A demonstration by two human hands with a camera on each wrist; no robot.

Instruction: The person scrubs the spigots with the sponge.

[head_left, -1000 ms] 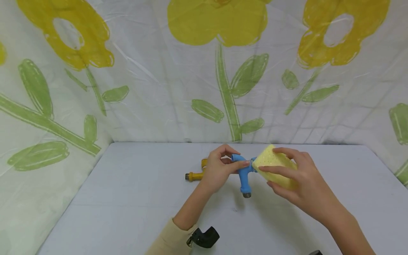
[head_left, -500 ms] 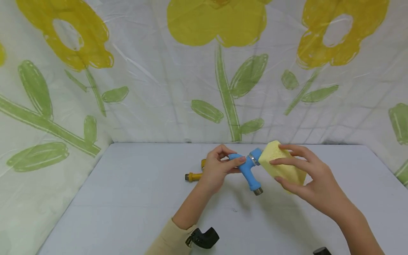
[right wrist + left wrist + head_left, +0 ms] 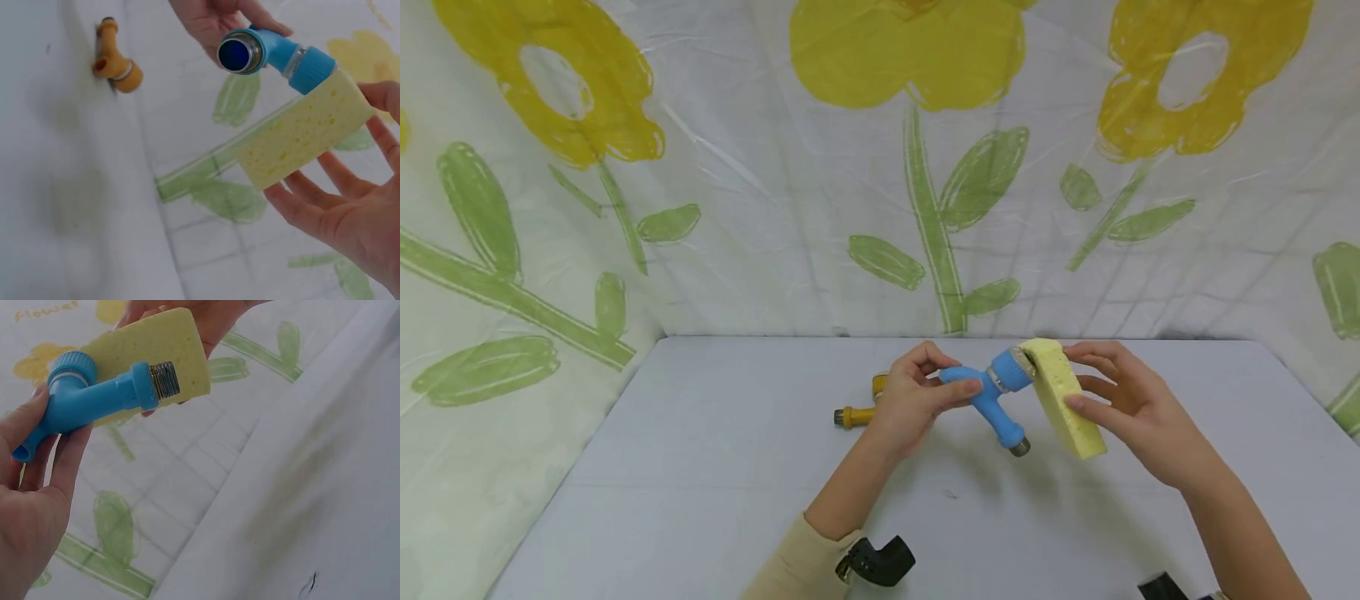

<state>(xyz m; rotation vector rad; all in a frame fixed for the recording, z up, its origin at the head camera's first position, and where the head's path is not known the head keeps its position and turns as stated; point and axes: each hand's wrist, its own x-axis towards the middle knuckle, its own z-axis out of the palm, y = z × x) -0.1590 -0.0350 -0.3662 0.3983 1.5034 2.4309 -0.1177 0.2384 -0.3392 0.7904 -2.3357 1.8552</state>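
A blue plastic faucet (image 3: 988, 396) with a threaded metal end is in my left hand (image 3: 917, 396), whose thumb and fingers pinch its spout. The left wrist view shows the faucet (image 3: 87, 400) from below, its threads in front of the sponge. My right hand (image 3: 1138, 408) grips a pale yellow sponge (image 3: 1067, 400) by its outer side, thumb along the near edge. The sponge's face meets the ribbed blue knob end of the faucet. In the right wrist view, the porous sponge edge (image 3: 306, 131) lies against that knob (image 3: 312, 70). Both things are held above the table.
An orange-yellow faucet (image 3: 115, 62) lies on the white table (image 3: 700, 467) behind my left hand. A white curtain (image 3: 760, 208) painted with yellow flowers hangs at the table's back edge. Black wrist mounts (image 3: 883, 560) sit on both forearms.
The blue faucet has tilted, its knob end rising and its threaded end swinging right. The sponge has turned from face-on to edge-on and moved slightly right, with the right hand following.
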